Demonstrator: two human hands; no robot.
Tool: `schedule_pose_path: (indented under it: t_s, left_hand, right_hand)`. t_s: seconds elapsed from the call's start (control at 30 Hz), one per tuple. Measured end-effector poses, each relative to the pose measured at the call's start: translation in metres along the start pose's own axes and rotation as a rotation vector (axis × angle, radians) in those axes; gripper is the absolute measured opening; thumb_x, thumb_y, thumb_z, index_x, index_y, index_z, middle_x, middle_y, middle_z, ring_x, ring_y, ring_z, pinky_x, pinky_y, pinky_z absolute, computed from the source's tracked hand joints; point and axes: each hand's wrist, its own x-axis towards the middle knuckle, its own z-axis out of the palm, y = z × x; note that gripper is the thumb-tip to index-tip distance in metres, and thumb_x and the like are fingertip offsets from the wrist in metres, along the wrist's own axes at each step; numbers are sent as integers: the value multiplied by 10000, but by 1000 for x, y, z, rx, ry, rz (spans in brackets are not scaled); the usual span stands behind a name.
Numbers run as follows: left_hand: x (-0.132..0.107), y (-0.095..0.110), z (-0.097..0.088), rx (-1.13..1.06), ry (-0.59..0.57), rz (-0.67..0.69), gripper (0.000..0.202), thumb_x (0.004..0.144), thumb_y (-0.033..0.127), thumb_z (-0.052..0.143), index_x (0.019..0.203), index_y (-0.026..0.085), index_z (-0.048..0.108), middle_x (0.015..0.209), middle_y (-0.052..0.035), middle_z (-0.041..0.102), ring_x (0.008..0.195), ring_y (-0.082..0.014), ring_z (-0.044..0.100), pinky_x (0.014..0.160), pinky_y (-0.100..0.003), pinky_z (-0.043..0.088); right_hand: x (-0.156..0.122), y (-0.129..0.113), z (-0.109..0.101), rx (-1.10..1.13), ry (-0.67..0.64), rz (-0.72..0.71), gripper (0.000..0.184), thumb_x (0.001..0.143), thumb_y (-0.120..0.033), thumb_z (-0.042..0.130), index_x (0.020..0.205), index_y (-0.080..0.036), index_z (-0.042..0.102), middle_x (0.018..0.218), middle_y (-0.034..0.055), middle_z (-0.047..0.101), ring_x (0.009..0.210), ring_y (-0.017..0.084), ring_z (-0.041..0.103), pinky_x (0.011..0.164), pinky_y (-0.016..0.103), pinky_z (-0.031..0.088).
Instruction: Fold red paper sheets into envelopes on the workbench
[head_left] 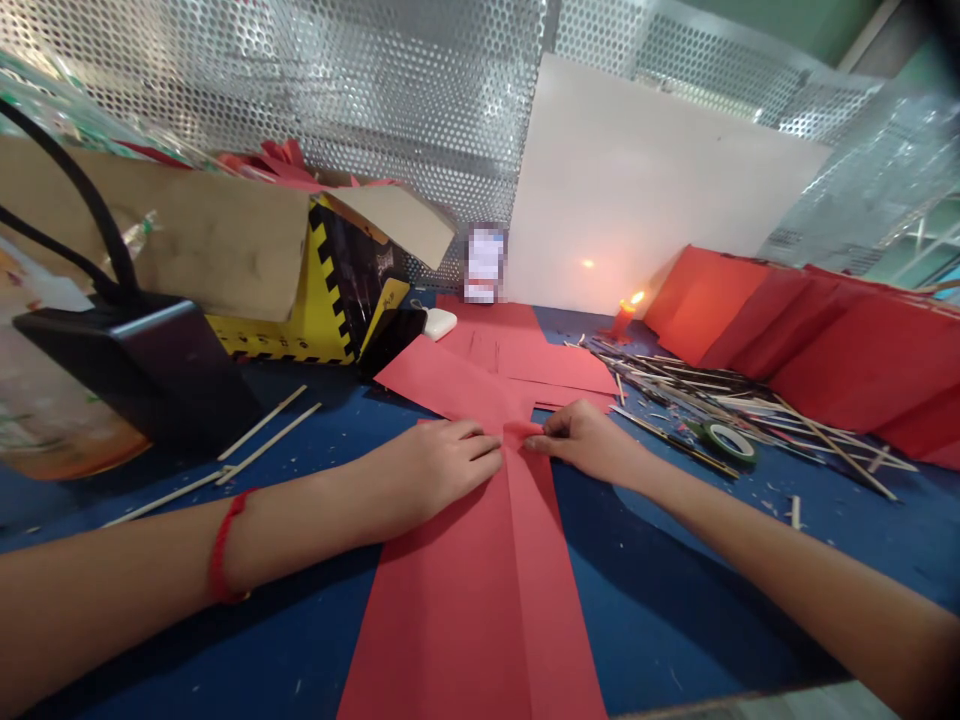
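Note:
A long sheet of red paper [457,600] runs from the near table edge toward the middle, with a lengthwise crease on its right side. My left hand [454,460] lies flat on the paper, fingers stretched to the right. At the paper's right edge, my right hand [581,438] pinches a small turned-up part between thumb and fingers. Just beyond my hands, another red paper piece [442,375] lies at a slant. More red sheets [570,370] are behind it.
Wooden sticks [690,390], a green tape roll [729,440] and a lit red candle [624,315] stand or lie right. Red folded paper [825,350] leans behind. Left are a black device [142,370], loose sticks [262,425] and a yellow-black box [300,340]. A phone [485,262] stands at the back.

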Motion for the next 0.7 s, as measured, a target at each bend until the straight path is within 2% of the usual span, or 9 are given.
schedule_pose_path:
  t_s: [0.2, 0.7]
  left_hand:
    - [1, 1, -3, 24, -10, 6, 335, 863, 76, 509, 1170, 157, 617, 1243, -77, 667, 1061, -226, 614, 820, -315, 489]
    - [-2, 0, 3, -37, 43, -12, 345, 874, 92, 525, 1202, 163, 601, 1238, -85, 668, 1099, -217, 610, 847, -312, 493]
  right_hand:
    - [2, 1, 0, -54, -16, 15, 439, 763, -510, 624, 500, -181, 502, 491, -42, 339, 494, 89, 274, 491, 285, 169]
    - [-3, -2, -1, -64, -33, 13, 425, 763, -460, 635, 476, -187, 481, 470, -45, 320, 470, 86, 270, 473, 281, 175]
